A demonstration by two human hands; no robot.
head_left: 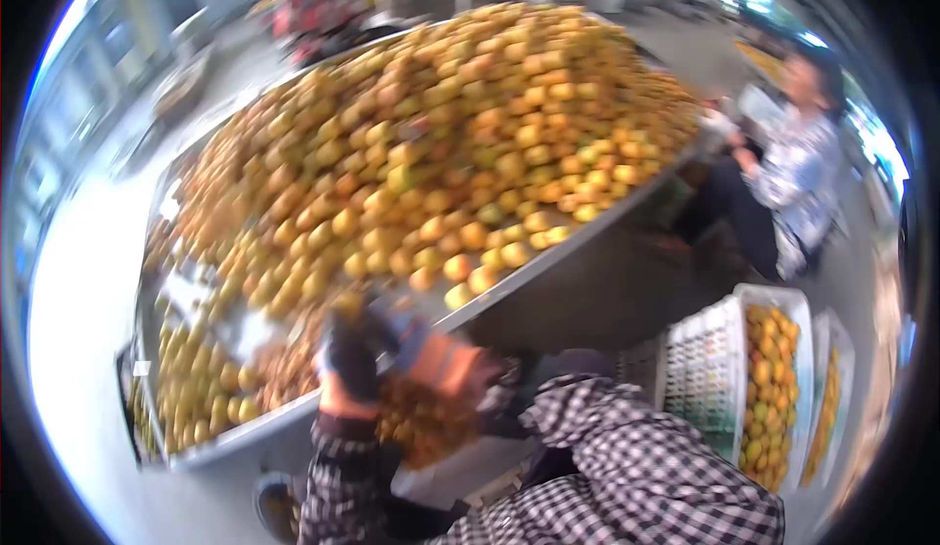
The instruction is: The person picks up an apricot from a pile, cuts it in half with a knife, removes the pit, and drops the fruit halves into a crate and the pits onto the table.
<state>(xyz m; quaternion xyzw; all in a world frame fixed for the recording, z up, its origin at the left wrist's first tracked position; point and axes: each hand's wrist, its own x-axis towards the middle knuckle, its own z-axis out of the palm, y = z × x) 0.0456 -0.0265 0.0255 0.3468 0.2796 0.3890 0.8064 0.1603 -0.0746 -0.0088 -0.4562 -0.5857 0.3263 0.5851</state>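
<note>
Both my hands wear dark gloves with orange backs or cuffs and meet over the near edge of a large metal sorting table (pixel 548 256) heaped with round yellow-orange fruit (pixel 441 134). My left hand (pixel 350 359) points up, with one yellowish fruit (pixel 348 302) at its fingertips. Beside it, my right hand (pixel 426 349) reaches in from the right, fingers toward the left one. Motion smears the fingers of both hands, so I cannot tell what they grip. Below them, more small fruit (pixel 421 418) fills a container whose sides are mostly hidden by my arms.
White plastic crates (pixel 700 374) of fruit stand at my right. Another person (pixel 798 163) sits by the table's right side, and a blurred figure in red (pixel 313 6) is behind it. A dark round bucket (pixel 277 506) sits at lower left.
</note>
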